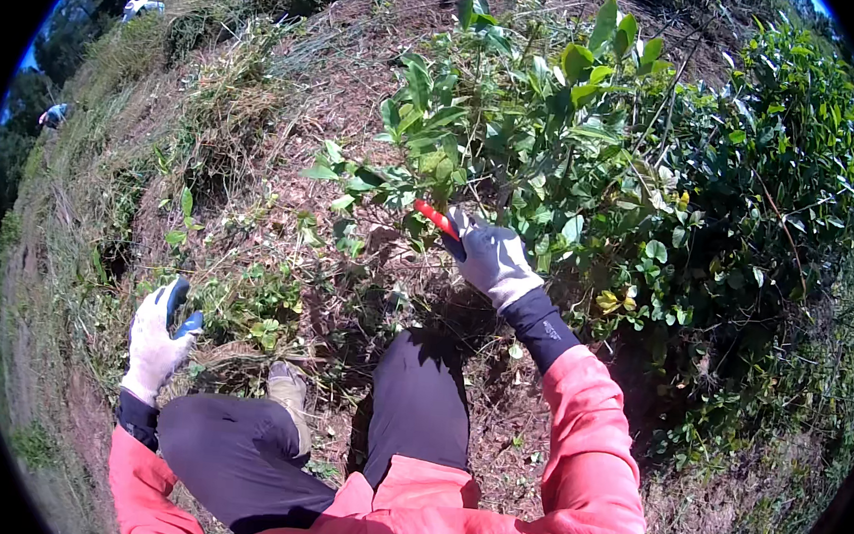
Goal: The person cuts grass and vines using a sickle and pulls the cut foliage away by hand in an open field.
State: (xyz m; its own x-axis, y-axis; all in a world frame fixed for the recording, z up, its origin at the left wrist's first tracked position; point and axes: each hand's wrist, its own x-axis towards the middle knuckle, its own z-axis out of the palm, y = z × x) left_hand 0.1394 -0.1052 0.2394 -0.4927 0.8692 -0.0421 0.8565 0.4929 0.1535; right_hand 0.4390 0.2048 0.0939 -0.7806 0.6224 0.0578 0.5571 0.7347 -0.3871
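My right hand, in a white and dark-palmed work glove, is closed around the red handle of a tool at the edge of a leafy green shrub. The rest of the tool is hidden by the hand and foliage. To the left, my left hand, in a white glove with blue fingertips, hangs with its fingers apart and nothing in them. Beside it lies a tuft of low weeds and cut grass.
Dense leafy growth rises on the right. A heap of dry grass lies upper left on a slope with reddish soil. My boot and bent knees are below. Two people are far off at upper left.
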